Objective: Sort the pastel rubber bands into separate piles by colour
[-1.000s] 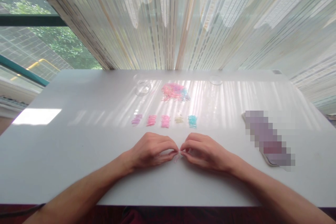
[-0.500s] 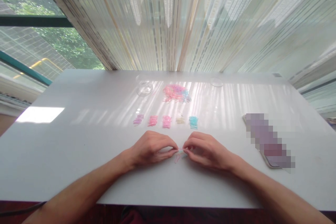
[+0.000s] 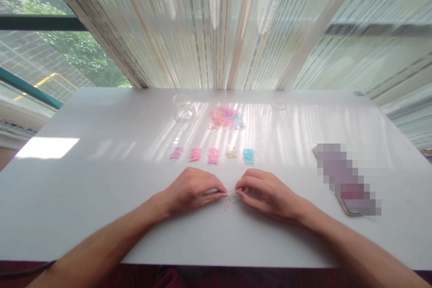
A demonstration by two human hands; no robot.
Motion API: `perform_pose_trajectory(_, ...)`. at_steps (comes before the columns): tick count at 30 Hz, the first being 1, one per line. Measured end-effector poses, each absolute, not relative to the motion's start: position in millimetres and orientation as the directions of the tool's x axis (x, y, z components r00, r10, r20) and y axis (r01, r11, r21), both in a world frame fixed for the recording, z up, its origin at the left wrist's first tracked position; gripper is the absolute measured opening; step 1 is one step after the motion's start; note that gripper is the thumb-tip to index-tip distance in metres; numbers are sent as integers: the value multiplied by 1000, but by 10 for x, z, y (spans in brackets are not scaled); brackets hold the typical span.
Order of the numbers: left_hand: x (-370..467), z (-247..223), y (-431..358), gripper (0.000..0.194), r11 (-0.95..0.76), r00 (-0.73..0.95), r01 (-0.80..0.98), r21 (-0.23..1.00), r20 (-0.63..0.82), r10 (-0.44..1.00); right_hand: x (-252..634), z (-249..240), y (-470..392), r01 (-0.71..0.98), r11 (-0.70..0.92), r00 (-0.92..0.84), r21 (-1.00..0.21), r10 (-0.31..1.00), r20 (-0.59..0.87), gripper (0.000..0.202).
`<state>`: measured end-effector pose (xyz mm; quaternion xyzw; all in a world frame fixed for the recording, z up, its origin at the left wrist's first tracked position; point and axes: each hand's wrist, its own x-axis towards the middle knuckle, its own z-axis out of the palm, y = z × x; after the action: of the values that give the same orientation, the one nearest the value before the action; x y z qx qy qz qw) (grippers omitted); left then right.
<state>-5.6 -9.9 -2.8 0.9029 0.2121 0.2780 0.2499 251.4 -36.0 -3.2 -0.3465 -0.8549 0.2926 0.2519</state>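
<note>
My left hand (image 3: 199, 189) is closed in a pinch near the front of the table. Opposite it, my right hand (image 3: 265, 191) pinches too, a small gap from the left fingertips. Between them stretches a thin pale rubber band (image 3: 231, 193), apparently held at both ends. Just below the fingertips lie a few loose bands, among them a pink looped rubber band (image 3: 228, 205). Beyond my hands is a row of small sorted bundles: purple (image 3: 176, 154), coral pink (image 3: 195, 154), pink (image 3: 213, 156), pale yellow (image 3: 231, 154) and blue (image 3: 249, 156).
A mixed heap of coloured bands (image 3: 225, 118) lies farther back on the white table (image 3: 84, 216). Left of it stands a clear round container (image 3: 184, 113); a clear round lid (image 3: 279, 107) is at the right. A pixelated phone-like object (image 3: 344, 182) rests on the right side.
The left fingertips have shifted slightly left, widening the gap between my hands, and more of the pale band shows. The camera view has moved slightly.
</note>
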Motion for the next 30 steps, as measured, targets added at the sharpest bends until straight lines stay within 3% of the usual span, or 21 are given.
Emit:
perform_pose_trajectory(16, -6, -60, -137, 9, -800, 755, 270, 536, 397, 521, 2505, -15, -367, 430, 561, -639, -707, 743, 201, 14)
perform_pose_trajectory(30, -23, -46, -104, 8, -826, 730, 301, 476, 443, 521, 2514, -26, -353, 428, 599, -617, -677, 741, 265, 11)
